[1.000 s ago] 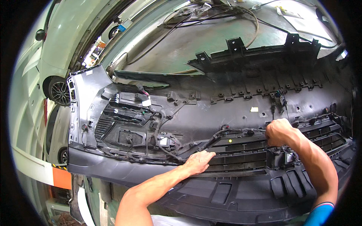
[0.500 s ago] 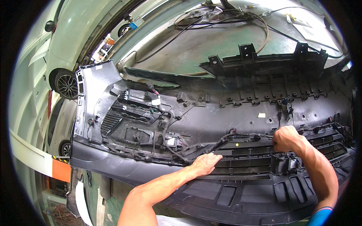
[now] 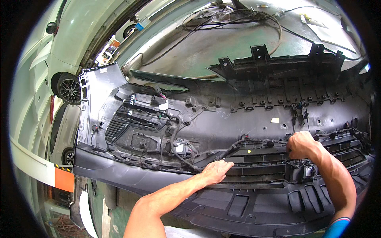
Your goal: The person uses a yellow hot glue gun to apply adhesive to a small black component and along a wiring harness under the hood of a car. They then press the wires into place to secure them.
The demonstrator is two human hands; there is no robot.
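Note:
A large black car bumper cover (image 3: 246, 121) lies before me with its inner side up. My left hand (image 3: 215, 173) rests at the lower edge of its slatted grille (image 3: 258, 171), fingers stretched to the right and nothing seen in them. Farther right, my right hand (image 3: 301, 146) is closed, knuckles up, over the grille's upper edge. A black wiring harness (image 3: 254, 139) runs across the bumper up to that hand. What its fingers hold is hidden beneath it. Just below sits a black bracket (image 3: 294, 173) in the grille.
Vents and plastic housings (image 3: 145, 139) fill the bumper's left end. Behind it, black hoses (image 3: 198, 27) lie loosely on the greenish floor (image 3: 186, 53). A light-coloured car (image 3: 79, 31) stands at upper left, beside an orange and white panel (image 3: 64, 180).
Both hands keep their places and shapes on the bumper. The view has shifted very slightly; nothing is seen to be taken up or let go.

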